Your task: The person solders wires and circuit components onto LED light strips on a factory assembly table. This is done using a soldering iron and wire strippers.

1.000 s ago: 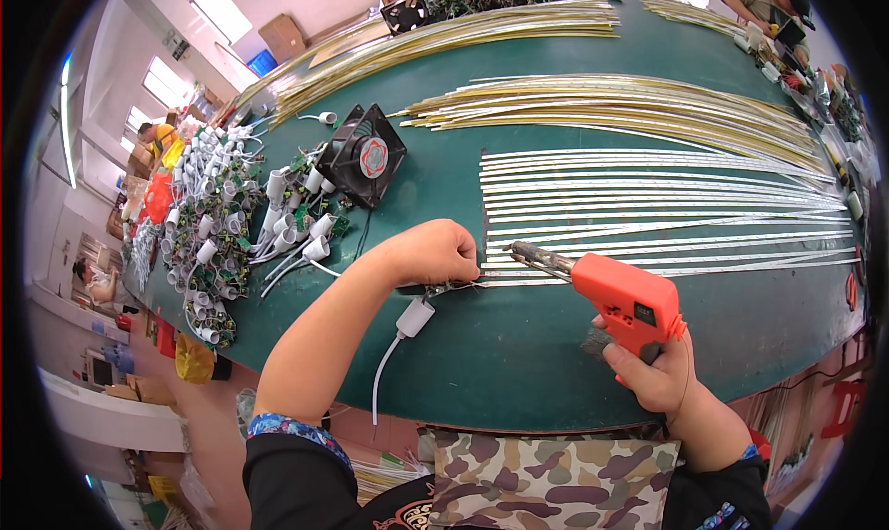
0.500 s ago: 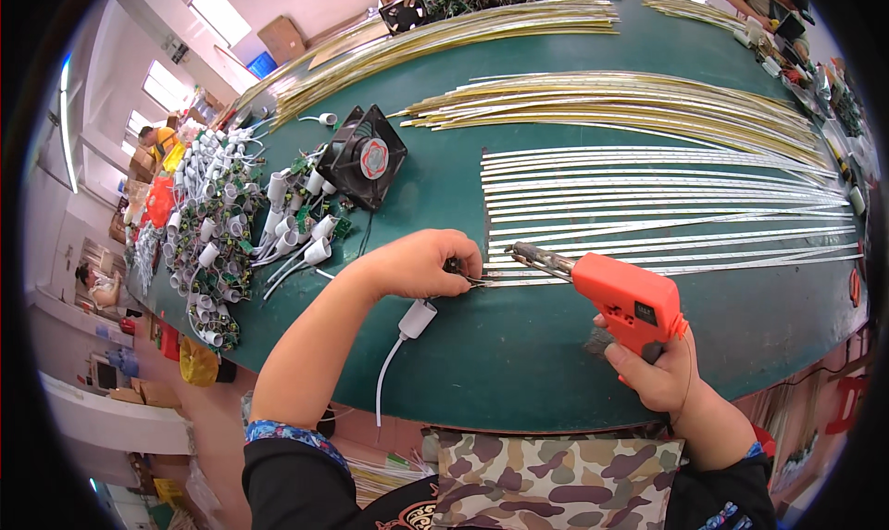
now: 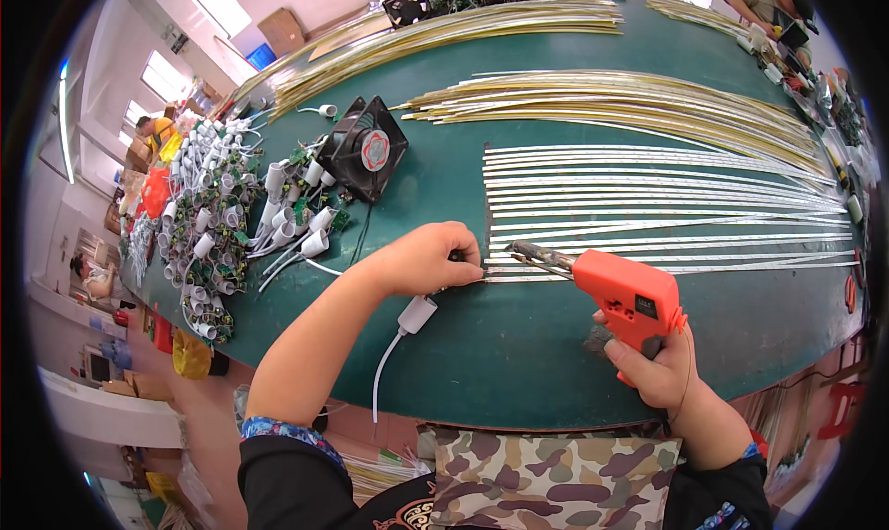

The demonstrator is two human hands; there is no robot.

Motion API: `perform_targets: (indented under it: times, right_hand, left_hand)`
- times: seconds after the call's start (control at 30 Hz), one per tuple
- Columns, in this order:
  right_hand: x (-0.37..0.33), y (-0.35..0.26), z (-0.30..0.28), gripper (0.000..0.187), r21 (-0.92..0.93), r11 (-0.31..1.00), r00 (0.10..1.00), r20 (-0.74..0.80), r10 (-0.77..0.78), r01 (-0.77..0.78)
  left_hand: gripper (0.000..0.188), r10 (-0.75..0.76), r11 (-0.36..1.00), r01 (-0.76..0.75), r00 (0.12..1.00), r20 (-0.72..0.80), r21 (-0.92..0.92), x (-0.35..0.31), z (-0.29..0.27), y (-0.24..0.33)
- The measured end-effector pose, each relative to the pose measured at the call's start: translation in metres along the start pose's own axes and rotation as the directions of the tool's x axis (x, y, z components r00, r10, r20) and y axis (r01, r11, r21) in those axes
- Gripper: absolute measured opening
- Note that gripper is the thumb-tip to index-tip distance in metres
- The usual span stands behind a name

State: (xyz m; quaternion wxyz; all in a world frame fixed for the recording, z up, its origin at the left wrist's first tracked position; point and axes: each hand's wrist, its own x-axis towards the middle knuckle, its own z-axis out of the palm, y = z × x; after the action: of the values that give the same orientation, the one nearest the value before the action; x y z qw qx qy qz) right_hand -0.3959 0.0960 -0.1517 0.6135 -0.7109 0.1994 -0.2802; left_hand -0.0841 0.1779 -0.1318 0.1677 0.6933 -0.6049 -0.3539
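My left hand is closed in a pinch at the left ends of the nearest LED strips. Between its fingers is a small wired circuit board, mostly hidden; a white plastic sleeve with a white cord hangs just below the hand. My right hand grips the handle of a red soldering gun. The gun's metal tip points left, over the strips' ends and a little to the right of my left fingertips. The strips lie roughly parallel, their left ends lined up along a dark bar.
A black fan stands left of the strips. Beyond it lies a heap of white-sleeved circuit boards with cords. Bundles of yellowish strips lie farther back on the green table. Another person works at the far right.
My left hand has shifted very slightly up, still pinching by the strip ends. The soldering gun has barely moved. The view has tilted a little.
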Motion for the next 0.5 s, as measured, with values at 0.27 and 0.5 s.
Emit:
perform_targets:
  times: [0.27, 0.5]
  right_hand:
    - [0.001, -0.002, 0.002, 0.035, -0.039, 0.999, 0.999, 0.002, 0.037, -0.037]
    - [0.004, -0.007, 0.005, 0.033, -0.017, 0.997, 0.997, 0.001, 0.076, -0.076]
  left_hand:
    - [0.015, -0.257, 0.954, 0.260, 0.966, 0.038, -0.148, 0.007, -0.001, 0.008]
    - [0.016, -0.270, 0.951, 0.266, 0.963, -0.007, -0.158, 0.008, 0.002, 0.006]
